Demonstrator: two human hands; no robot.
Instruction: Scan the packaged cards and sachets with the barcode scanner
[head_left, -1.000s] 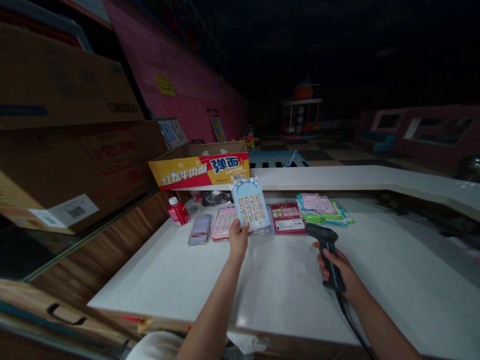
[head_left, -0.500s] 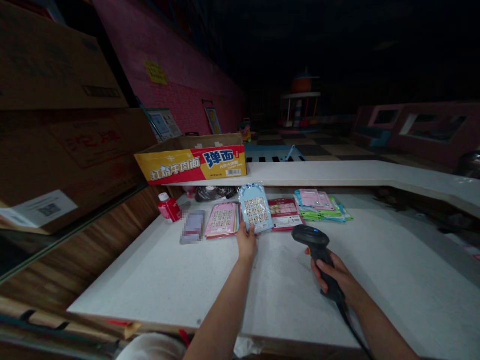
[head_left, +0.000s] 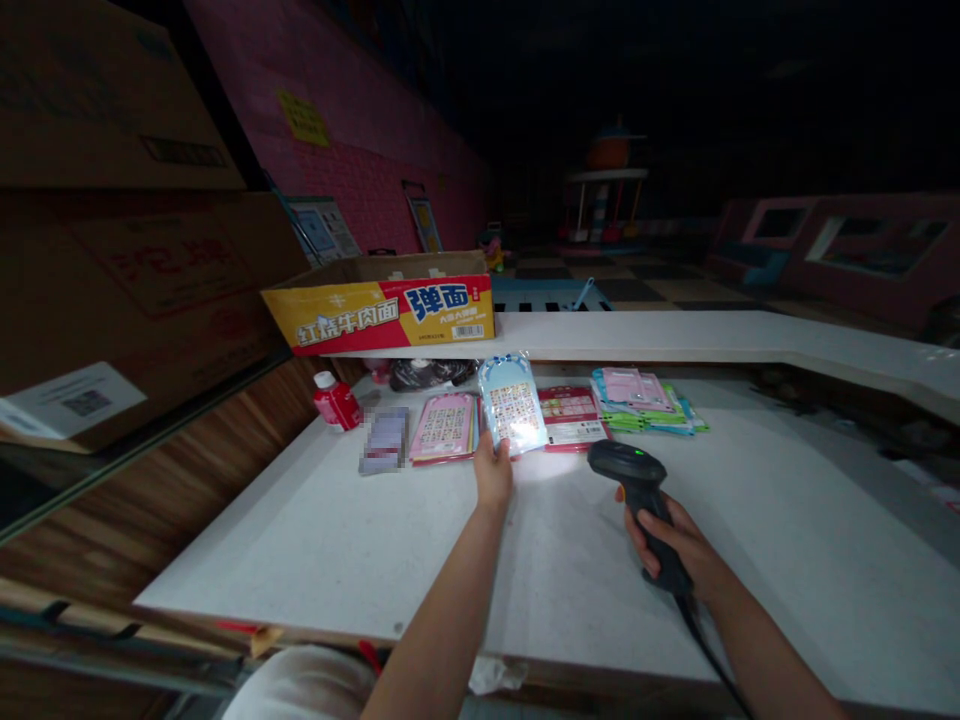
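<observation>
My left hand (head_left: 493, 474) grips the lower edge of a light blue card packet (head_left: 511, 402) in clear plastic, printed with rows of small pictures. The packet is tilted up off the table, and a bright glow lies on its lower right part. In my right hand (head_left: 675, 540) is a black barcode scanner (head_left: 628, 464), its head aimed left at the packet and a green light lit on top. Beside the blue packet lie a pink packet stack (head_left: 444, 428) on the left and a dark red packet (head_left: 574, 418) on the right.
A white counter (head_left: 315, 540) carries a red bottle (head_left: 337, 402), a blurred-out flat item (head_left: 385, 440) and a pile of green and pink packets (head_left: 641, 400). On the raised shelf (head_left: 637, 335) stands an open noodle carton (head_left: 382, 315). Brown boxes (head_left: 150, 260) are stacked at the left.
The scanner's indicator has gone from blue to green, and a bright glow now falls on the blue packet. Both hands keep their grips; the view has shifted slightly.
</observation>
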